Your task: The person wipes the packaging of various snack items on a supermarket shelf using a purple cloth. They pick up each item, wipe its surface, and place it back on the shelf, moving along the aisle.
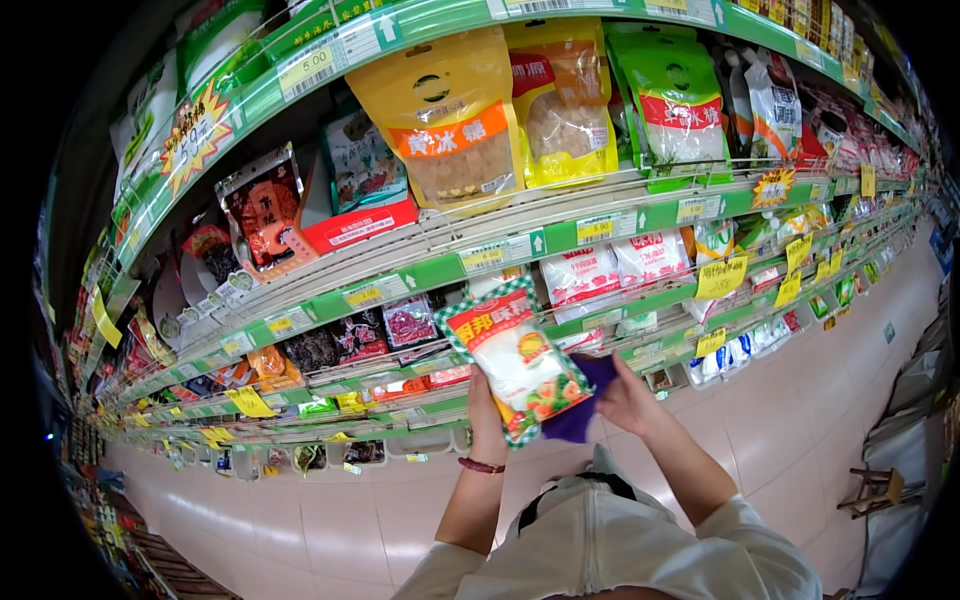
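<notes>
A plastic packet of seasoning (517, 364) with a green checked border is in front of the shelves, tilted, its printed front facing up. My left hand (486, 409) holds it by its left edge; the fingers are mostly hidden behind it. My right hand (624, 397) grips a dark purple cloth (576, 409), part of which lies behind the packet's lower right side. Whether the cloth touches the packet's back cannot be seen. Just beyond the packet, white seasoning bags (581, 274) stand on a lower shelf.
Green-edged store shelves (442, 274) curve across the view. Large yellow rock sugar pouches (450, 127) and a green pouch (675, 112) stand on the upper shelf. Yellow paper tags (721, 277) stick out from lower shelf edges. A wooden stool (874, 491) is at the far right on the tiled floor.
</notes>
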Action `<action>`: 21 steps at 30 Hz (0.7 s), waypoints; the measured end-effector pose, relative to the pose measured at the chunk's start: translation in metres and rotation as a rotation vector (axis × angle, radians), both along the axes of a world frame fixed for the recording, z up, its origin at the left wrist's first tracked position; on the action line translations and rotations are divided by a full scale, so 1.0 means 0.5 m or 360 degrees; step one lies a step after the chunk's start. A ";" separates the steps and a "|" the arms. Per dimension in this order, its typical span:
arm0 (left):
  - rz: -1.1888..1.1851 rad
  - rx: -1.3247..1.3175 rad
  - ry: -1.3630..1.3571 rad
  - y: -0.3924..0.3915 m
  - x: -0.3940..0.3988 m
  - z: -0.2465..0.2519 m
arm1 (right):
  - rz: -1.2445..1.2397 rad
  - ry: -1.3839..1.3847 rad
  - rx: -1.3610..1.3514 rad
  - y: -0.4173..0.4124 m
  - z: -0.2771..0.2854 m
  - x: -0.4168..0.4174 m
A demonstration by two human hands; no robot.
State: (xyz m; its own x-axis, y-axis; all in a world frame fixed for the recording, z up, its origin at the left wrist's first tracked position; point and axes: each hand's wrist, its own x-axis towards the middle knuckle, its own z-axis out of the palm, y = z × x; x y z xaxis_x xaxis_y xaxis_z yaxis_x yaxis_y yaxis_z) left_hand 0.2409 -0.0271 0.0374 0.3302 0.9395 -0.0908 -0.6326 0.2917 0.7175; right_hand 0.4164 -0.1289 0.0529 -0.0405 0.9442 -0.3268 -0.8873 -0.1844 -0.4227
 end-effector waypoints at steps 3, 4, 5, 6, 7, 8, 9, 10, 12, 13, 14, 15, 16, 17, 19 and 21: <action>0.0023 0.0081 0.0274 -0.013 0.016 0.021 | 0.0124 -0.0991 0.0092 0.038 0.048 -0.044; -0.0018 0.0078 0.0297 -0.010 0.010 0.014 | 0.0109 -0.1162 0.0104 0.038 0.047 -0.043; 0.0014 0.0175 0.0442 -0.009 0.009 0.020 | 0.0091 -0.1335 0.0117 0.036 0.044 -0.039; 0.0039 0.0265 0.0585 -0.010 0.010 0.030 | 0.0069 -0.1509 0.0123 0.035 0.044 -0.037; 0.0063 0.0356 0.0728 -0.013 0.010 0.041 | -0.0108 -0.1976 0.0353 0.036 0.047 -0.041; -0.0010 0.0334 0.0661 -0.024 0.000 0.053 | -0.0297 -0.2435 0.0594 0.034 0.055 -0.048; -0.0047 0.0326 0.0516 -0.041 -0.001 0.065 | -0.0493 -0.2884 0.0861 0.034 0.074 -0.061; -0.0091 0.0308 0.0375 -0.066 0.007 0.070 | -0.0390 -0.3205 0.0902 0.020 0.107 -0.087; -0.0226 -0.0129 0.0349 -0.069 -0.002 0.052 | -0.0173 -0.3524 0.1175 0.013 0.116 -0.125; -0.0251 -0.0215 0.0141 -0.061 -0.003 0.041 | -0.0141 -0.3543 0.1387 0.010 0.120 -0.137; -0.0312 -0.0368 -0.0041 -0.062 -0.007 0.032 | -0.0086 -0.3271 0.1371 0.010 0.120 -0.132; -0.0365 -0.0519 -0.0215 -0.064 -0.015 0.041 | -0.0039 -0.2991 0.1355 0.013 0.120 -0.125; -0.0489 -0.0496 -0.0366 -0.059 -0.021 0.020 | 0.0006 -0.2710 0.1333 0.018 0.123 -0.121; -0.0522 -0.0461 -0.0595 -0.060 -0.023 0.019 | -0.0086 -0.2743 0.1426 0.031 0.130 -0.128; -0.0428 -0.0341 -0.0536 -0.065 -0.014 0.002 | -0.0256 -0.2829 0.1593 0.058 0.153 -0.145; -0.0335 -0.0223 -0.0471 -0.071 -0.011 -0.029 | -0.0040 -0.3258 0.1708 0.079 0.139 -0.160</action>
State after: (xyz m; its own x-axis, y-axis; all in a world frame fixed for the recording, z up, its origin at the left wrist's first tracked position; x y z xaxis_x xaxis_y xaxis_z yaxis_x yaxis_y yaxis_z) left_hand 0.2354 -0.0624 0.0229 0.5459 0.8335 -0.0856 -0.7219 0.5197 0.4569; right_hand 0.3361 -0.0895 0.1225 -0.4136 0.7381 0.5331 0.6836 0.6385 -0.3536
